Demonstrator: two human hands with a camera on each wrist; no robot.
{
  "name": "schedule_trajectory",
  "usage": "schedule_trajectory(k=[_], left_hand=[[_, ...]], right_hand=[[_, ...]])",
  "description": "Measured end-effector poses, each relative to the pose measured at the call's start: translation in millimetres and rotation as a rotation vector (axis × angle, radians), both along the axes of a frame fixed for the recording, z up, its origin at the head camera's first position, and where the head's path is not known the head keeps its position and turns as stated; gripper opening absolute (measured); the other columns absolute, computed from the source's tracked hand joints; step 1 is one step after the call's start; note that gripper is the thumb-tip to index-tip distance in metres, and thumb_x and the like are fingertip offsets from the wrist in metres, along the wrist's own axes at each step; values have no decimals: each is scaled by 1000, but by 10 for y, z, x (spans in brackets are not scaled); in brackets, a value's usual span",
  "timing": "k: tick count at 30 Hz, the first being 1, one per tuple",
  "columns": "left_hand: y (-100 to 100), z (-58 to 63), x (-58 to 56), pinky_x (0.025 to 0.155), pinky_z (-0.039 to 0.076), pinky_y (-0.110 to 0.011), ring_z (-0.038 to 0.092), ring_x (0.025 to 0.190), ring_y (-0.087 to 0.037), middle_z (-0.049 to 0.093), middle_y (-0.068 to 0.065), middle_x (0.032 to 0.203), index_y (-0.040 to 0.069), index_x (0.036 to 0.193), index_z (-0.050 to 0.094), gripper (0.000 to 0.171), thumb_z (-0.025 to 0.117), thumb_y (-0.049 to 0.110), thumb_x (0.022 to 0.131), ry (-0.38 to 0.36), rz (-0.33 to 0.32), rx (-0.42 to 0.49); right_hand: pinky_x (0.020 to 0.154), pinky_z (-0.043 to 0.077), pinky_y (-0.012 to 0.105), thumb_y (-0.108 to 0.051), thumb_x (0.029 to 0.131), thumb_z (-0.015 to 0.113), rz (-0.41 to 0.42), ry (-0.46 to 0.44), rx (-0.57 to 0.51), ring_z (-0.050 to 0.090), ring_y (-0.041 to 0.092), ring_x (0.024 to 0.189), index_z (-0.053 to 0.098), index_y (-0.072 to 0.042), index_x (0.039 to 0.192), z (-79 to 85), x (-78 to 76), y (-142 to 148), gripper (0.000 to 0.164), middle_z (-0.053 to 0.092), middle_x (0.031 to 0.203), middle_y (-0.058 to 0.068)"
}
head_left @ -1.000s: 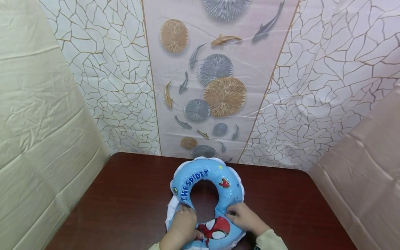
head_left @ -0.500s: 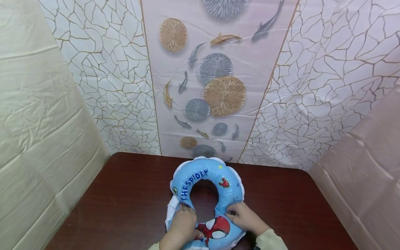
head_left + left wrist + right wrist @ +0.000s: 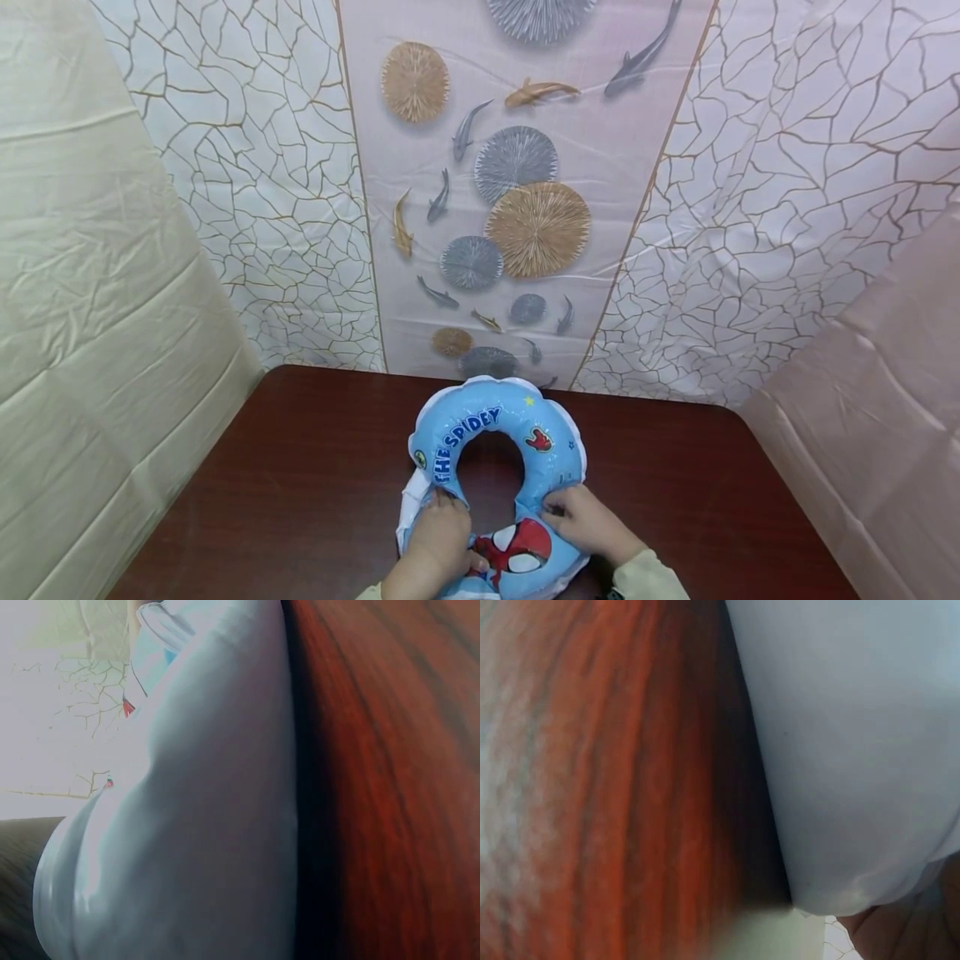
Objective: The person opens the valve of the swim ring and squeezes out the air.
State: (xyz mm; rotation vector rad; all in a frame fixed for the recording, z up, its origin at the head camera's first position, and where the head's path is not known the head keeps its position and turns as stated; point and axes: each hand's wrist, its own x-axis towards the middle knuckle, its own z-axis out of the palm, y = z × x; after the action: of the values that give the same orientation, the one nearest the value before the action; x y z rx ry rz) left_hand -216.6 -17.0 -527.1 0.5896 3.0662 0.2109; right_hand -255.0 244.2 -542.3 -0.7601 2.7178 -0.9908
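Observation:
A light-blue inflatable swim ring [image 3: 510,408] with a white scalloped edge lies on the dark red-brown table. It bears "THE SPIDEY" lettering and a red masked face with white eyes on its near part. My left hand [image 3: 438,533] grips the ring's near left side, thumb beside the red print, other fingertips hidden. With curled fingers, my right hand [image 3: 588,521] holds the near right side. In the left wrist view the ring's pale underside [image 3: 217,795] fills the middle. The right wrist view shows its pale underside [image 3: 847,750] close up, with part of a hand [image 3: 907,930] below.
The table [image 3: 285,467] extends to both sides of the ring. Behind it hangs a cloth [image 3: 525,233] printed with fish and round shapes, flanked by white cracked-pattern panels. Plain beige cloth [image 3: 90,333] stands at the left, more [image 3: 885,367] at the right.

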Motion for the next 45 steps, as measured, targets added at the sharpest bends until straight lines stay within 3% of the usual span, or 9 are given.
schedule_trajectory(k=[5,8,13,21,24,27,32,37,45], left_hand=[[-25,2,38,98,47,-49,57,116,-38,63,-26,120,-11,118,65,101,84,70,59,-19,100,39],[-61,-9,77,85,41,-58,53,105,-33,59,-16,110,-2,110,70,100,81,79,53,-6,169,18],[-132,-38,65,70,37,-57,45,103,-31,46,-13,112,13,109,71,99,72,91,47,105,165,12],[-210,-30,-24,80,41,-50,43,103,-28,45,-12,114,7,122,57,113,67,93,51,108,99,113],[-256,6,-50,91,44,-53,45,118,-34,45,-17,130,2,136,50,130,65,96,48,157,123,159],[-308,14,-89,109,36,-56,31,142,-41,31,-21,155,-1,151,35,146,64,97,46,185,137,221],[-361,-34,-151,120,16,-52,1,153,-37,-3,-17,168,0,160,14,155,61,97,49,69,90,264],[-376,-90,-206,118,24,-53,5,153,-36,-1,-18,167,1,160,11,155,56,100,49,-30,48,266],[-339,-122,-265,118,25,-51,13,152,-37,14,-23,165,-4,157,23,152,56,100,51,-71,8,248]], right_hand=[[49,35,19,-12,95,66,11,14,-22,34,-2,50,48,-19,59,-26,13,-8,41,34,53,-14],[49,35,19,-12,95,66,26,13,-30,34,-2,50,48,-19,59,-54,19,-22,41,34,53,-15],[49,36,19,-11,94,66,23,29,-14,36,-2,51,50,-19,60,-63,21,-31,39,35,53,-15],[51,37,20,-12,94,67,13,48,5,37,-2,52,52,-19,62,-22,-8,-33,36,36,54,-14],[51,38,20,-12,94,67,15,39,1,37,-2,52,52,-19,61,-27,-10,-30,37,36,54,-14],[51,38,20,-12,94,67,15,25,-6,38,-2,52,53,-19,61,-19,-15,-24,37,37,54,-14],[51,39,21,-13,95,67,14,3,-3,40,-1,51,55,-18,62,-7,-18,-22,35,39,54,-13],[51,40,21,-14,95,67,17,17,7,40,-1,52,56,-19,63,-16,-12,-14,34,39,54,-14],[52,41,21,-14,96,66,26,52,5,39,-3,52,56,-19,64,-13,3,6,34,36,55,-15]])
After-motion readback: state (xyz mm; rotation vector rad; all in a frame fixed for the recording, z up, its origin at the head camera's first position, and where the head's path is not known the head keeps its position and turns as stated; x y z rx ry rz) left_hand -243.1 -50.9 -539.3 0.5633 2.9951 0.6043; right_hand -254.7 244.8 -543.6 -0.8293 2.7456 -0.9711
